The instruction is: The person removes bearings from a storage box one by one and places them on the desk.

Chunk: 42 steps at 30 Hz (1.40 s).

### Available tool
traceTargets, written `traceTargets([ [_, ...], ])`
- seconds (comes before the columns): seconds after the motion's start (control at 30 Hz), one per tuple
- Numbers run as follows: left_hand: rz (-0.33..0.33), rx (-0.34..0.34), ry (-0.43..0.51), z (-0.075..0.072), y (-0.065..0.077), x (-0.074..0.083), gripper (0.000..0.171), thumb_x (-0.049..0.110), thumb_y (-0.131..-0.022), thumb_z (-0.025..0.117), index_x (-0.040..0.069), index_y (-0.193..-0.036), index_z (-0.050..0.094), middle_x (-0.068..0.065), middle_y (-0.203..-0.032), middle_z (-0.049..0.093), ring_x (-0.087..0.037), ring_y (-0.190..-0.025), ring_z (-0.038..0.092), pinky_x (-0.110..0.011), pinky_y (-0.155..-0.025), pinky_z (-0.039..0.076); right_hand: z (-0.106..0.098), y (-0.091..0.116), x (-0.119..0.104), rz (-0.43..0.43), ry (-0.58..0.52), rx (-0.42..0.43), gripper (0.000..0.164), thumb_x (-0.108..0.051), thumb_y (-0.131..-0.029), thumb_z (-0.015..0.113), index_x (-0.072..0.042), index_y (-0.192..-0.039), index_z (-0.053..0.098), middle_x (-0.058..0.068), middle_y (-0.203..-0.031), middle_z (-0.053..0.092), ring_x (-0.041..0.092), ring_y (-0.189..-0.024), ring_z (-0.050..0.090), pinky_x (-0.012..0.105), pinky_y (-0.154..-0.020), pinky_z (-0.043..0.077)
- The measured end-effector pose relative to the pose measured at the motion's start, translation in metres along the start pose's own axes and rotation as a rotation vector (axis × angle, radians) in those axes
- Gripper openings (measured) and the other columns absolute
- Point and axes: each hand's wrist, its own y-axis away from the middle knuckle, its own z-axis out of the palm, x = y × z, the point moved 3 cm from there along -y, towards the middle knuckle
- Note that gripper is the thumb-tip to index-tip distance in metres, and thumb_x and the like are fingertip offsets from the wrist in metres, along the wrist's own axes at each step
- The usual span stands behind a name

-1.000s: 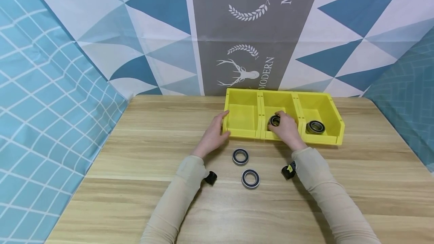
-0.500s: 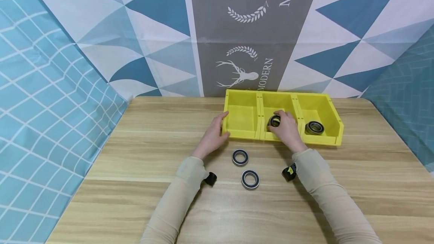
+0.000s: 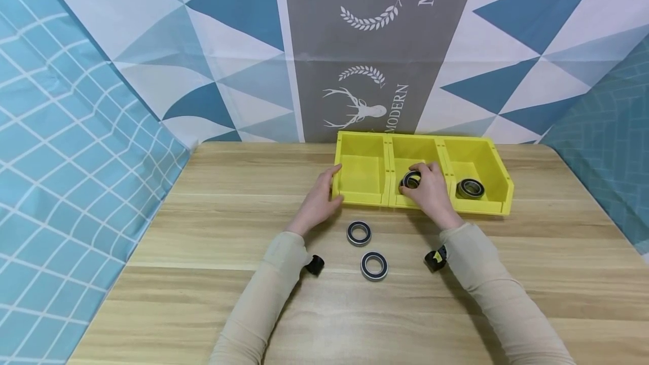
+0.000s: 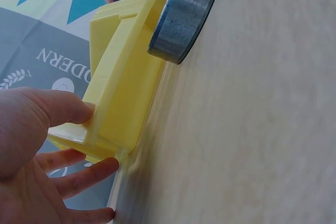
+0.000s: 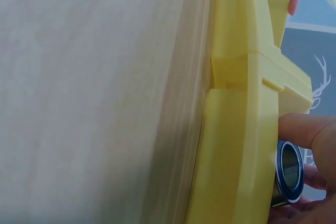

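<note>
My left hand [image 3: 318,200] rests at the left end of a yellow three-compartment bin [image 3: 362,200]. In the left wrist view its thumb [image 4: 79,109] touches the bin's edge, and the fingers spread loosely along the outer side. Over the middle compartment, my right hand [image 3: 432,193] pinches a ball bearing [image 3: 405,179] with a dark seal and a metal rim. That bearing looks tilted, and part of it is hidden by the fingers. Another bearing [image 3: 469,195] lies in the right compartment. Two more, a farther bearing [image 3: 350,234] and a nearer bearing [image 3: 365,267], lie flat on the table between my arms.
The wooden table [image 3: 228,213] carries everything, with the bin near its back edge. A patterned cloth wall [image 3: 243,94] rises behind the bin. Black wrist cameras, a left one [image 3: 315,266] and a right one [image 3: 434,261], hang below the sleeves.
The bearing in my right hand has tilted slightly, and the right wrist has shifted a little to the right. My left hand and the bearings on the table stay put.
</note>
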Motion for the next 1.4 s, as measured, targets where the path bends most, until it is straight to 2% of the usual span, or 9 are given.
traceTargets([
  [0.23,0.006,0.001,-0.008,0.000,0.000,0.000,0.072,0.012,-0.085,0.060,0.020,-0.144,0.020,-0.010,-0.142,0.032,-0.021,-0.125,0.038,-0.035,-0.106,0.031,-0.004,0.005,-0.006,-0.037,-0.004,0.015,0.050,-0.015,-0.072,0.072,0.005,-0.114,0.054,0.021,-0.108,0.040,0.033,-0.093,0.044,0.047,-0.083,0.043],
  [0.4,0.007,0.003,-0.006,-0.001,0.001,0.001,0.073,0.011,-0.084,0.061,0.020,-0.144,0.020,-0.011,-0.141,0.033,-0.023,-0.122,0.042,-0.037,-0.105,0.034,-0.006,0.010,-0.011,-0.082,-0.003,0.016,0.047,-0.010,-0.069,0.070,0.005,-0.110,0.056,0.020,-0.104,0.040,0.032,-0.090,0.044,0.046,-0.081,0.044],
  [0.7,0.000,-0.001,-0.002,-0.001,0.001,0.001,0.073,0.012,-0.084,0.060,0.022,-0.144,0.020,-0.010,-0.142,0.031,-0.024,-0.123,0.040,-0.038,-0.105,0.033,-0.004,0.022,-0.020,-0.139,0.005,-0.057,0.044,-0.009,-0.067,0.069,0.002,-0.108,0.057,0.019,-0.104,0.041,0.030,-0.090,0.046,0.042,-0.077,0.048],
  [0.97,0.001,0.003,-0.001,-0.001,0.000,0.000,0.074,0.013,-0.084,0.061,0.023,-0.144,0.019,-0.009,-0.142,0.031,-0.024,-0.122,0.042,-0.039,-0.104,0.035,-0.001,0.035,-0.025,-0.209,0.074,-0.115,0.044,-0.011,-0.068,0.072,0.000,-0.108,0.056,0.016,-0.099,0.042,0.028,-0.081,0.049,0.041,-0.072,0.048],
  [1.2,0.002,0.002,-0.002,-0.001,0.000,-0.001,0.074,0.013,-0.084,0.061,0.024,-0.144,0.019,-0.008,-0.141,0.032,-0.024,-0.121,0.043,-0.039,-0.104,0.035,0.000,0.043,-0.027,-0.191,0.066,-0.149,0.050,-0.010,-0.068,0.071,0.002,-0.112,0.048,0.018,-0.105,0.043,0.027,-0.082,0.050,0.042,-0.072,0.048],
  [1.4,0.008,0.001,-0.003,0.000,-0.001,-0.001,0.074,0.013,-0.084,0.061,0.023,-0.144,0.019,-0.009,-0.141,0.032,-0.023,-0.122,0.041,-0.038,-0.105,0.034,0.003,0.050,-0.028,-0.208,0.083,-0.184,0.048,-0.012,-0.069,0.071,0.000,-0.108,0.048,0.018,-0.107,0.043,0.026,-0.081,0.049,0.042,-0.073,0.048],
])
